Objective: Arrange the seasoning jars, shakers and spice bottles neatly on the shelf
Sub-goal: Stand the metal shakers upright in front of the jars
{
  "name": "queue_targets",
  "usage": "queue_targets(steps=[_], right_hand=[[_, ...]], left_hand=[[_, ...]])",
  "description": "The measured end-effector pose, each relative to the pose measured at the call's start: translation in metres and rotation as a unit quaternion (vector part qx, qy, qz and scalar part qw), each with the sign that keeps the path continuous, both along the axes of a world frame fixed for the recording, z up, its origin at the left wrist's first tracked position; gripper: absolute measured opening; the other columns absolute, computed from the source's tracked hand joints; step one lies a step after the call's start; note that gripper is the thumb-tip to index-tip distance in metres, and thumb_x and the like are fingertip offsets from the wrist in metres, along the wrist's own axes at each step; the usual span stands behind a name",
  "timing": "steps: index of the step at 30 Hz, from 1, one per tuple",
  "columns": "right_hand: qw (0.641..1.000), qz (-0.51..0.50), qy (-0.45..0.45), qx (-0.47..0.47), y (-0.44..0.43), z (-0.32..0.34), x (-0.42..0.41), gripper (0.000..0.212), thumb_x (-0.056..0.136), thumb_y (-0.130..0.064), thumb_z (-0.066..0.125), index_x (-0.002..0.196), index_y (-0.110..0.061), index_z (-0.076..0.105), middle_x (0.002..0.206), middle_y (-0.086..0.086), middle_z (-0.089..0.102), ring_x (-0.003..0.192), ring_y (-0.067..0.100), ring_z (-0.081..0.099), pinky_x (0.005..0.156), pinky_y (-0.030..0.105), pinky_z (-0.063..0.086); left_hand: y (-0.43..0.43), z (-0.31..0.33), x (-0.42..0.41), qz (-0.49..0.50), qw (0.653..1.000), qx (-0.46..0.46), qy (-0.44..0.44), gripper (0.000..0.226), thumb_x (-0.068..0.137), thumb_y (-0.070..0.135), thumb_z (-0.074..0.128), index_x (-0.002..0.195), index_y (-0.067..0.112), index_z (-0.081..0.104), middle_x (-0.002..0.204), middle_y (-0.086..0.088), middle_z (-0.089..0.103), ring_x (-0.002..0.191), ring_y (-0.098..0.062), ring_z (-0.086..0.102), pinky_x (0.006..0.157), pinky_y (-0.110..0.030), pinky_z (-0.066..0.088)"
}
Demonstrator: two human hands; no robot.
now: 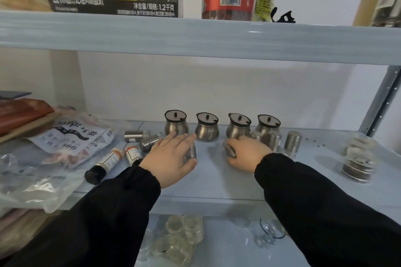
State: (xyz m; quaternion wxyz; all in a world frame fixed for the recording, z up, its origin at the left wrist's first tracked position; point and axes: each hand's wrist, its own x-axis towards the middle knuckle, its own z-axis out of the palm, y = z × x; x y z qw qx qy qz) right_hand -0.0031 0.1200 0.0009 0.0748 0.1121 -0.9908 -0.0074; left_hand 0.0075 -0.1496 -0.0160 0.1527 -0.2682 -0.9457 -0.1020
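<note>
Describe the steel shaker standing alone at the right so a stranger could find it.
Start at the middle shelf and its back row of four pot-bellied steel jars. Right of the last one stands a plain steel shaker, a straight cylinder without a black lid.

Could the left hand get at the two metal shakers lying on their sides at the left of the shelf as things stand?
Probably yes, but not freely: the left hand already grips a small shaker. The lying shakers sit just beyond its fingers with nothing between, so it would likely have to set its load down first.
</note>
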Motion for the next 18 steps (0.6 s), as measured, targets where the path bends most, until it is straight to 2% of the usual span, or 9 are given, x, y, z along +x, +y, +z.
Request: queue_targets(steps=[4,9,11,14,16,18], right_hand=[[0.998,-0.027,0.012,-0.057,-0.004,-0.015,0.001,0.042,0.085,-0.035,0.058,0.126,-0.028,0.049,0.111,0.004,0.051,0.090,0.024,0.057,0.070,0.030,0.045],[0.991,-0.006,-0.024,-0.128,-0.004,-0.013,0.016,0.042,0.079,-0.026,0.065,0.118,-0.037,0.055,0.112,-0.005,0.044,0.092,0.017,0.052,0.079,0.027,0.041],[0.990,0.003,-0.017,-0.141,-0.002,-0.006,0.023,0.040,0.076,-0.024,0.066,0.113,-0.037,0.058,0.107,-0.009,0.048,0.091,0.014,0.052,0.078,0.027,0.042],[0.989,-0.010,0.004,-0.147,0.002,0.013,0.030,0.034,0.072,-0.025,0.069,0.100,-0.033,0.051,0.089,-0.010,0.055,0.079,0.013,0.056,0.067,0.026,0.046],[0.990,-0.022,0.014,-0.137,0.002,0.022,0.031,0.035,0.072,-0.026,0.069,0.103,-0.030,0.053,0.091,-0.008,0.055,0.080,0.012,0.056,0.072,0.030,0.049],[0.993,-0.009,0.029,-0.115,0.001,0.027,0.027,0.037,0.074,-0.020,0.067,0.109,-0.030,0.060,0.096,-0.008,0.050,0.086,0.012,0.051,0.082,0.028,0.045]], left_hand=[[-0.007,0.000,0.002,-0.011,1.000,0.000,0.001,0.069,0.093,0.062,0.030,0.153,0.037,0.009,0.159,0.005,0.026,0.149,-0.024,0.012,0.119,-0.048,0.014],[-0.011,0.000,0.003,-0.036,0.999,-0.007,0.001,0.069,0.094,0.058,0.034,0.154,0.033,0.012,0.158,0.004,0.028,0.148,-0.023,0.013,0.119,-0.046,0.016],[-0.012,-0.002,0.004,-0.047,0.999,-0.008,-0.003,0.069,0.094,0.058,0.035,0.154,0.032,0.013,0.157,0.003,0.030,0.148,-0.023,0.014,0.119,-0.045,0.017],[-0.014,-0.005,0.005,-0.057,0.998,-0.015,-0.001,0.069,0.094,0.058,0.034,0.154,0.030,0.014,0.156,0.001,0.032,0.146,-0.023,0.018,0.117,-0.042,0.018],[-0.016,-0.007,0.006,-0.062,0.998,-0.015,-0.001,0.070,0.093,0.059,0.033,0.153,0.030,0.014,0.154,0.000,0.034,0.145,-0.023,0.021,0.116,-0.041,0.019],[-0.018,-0.006,0.006,-0.066,0.998,-0.008,-0.001,0.070,0.092,0.060,0.032,0.153,0.029,0.015,0.153,-0.001,0.036,0.144,-0.023,0.023,0.116,-0.041,0.021]])
